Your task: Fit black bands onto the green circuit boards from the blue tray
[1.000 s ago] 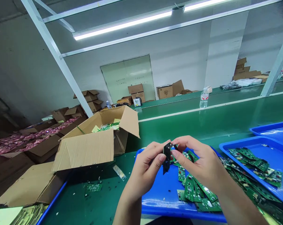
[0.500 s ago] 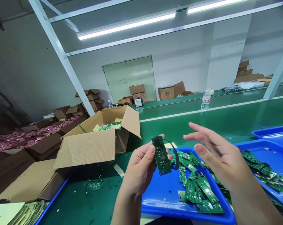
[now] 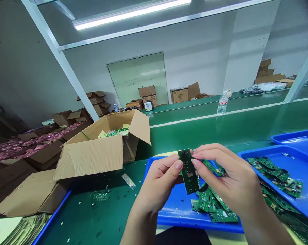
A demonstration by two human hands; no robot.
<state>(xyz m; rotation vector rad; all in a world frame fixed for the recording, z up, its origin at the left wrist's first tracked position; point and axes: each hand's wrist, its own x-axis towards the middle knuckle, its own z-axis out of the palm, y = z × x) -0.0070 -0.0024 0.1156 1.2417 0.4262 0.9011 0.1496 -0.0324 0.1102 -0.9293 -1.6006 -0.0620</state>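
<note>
My left hand grips a narrow green circuit board between thumb and fingers, held upright above a blue tray. The board carries a small connector at its top. A black flat cable curves out at the board's lower right. My right hand is closed at the board's upper right edge, thumb and fingertips pinched where the cable runs; its fingers hide most of the cable. Several similar boards lie heaped in the blue tray beneath my hands.
An open cardboard box stands to the left on the green bench. Another blue tray with boards sits at right. Farther back are a water bottle and cartons. A small clear packet lies near my left hand.
My right hand has moved left from open air and closed at the board's edge by the cable. The board has shifted slightly right, and the head view has tilted down a little.
</note>
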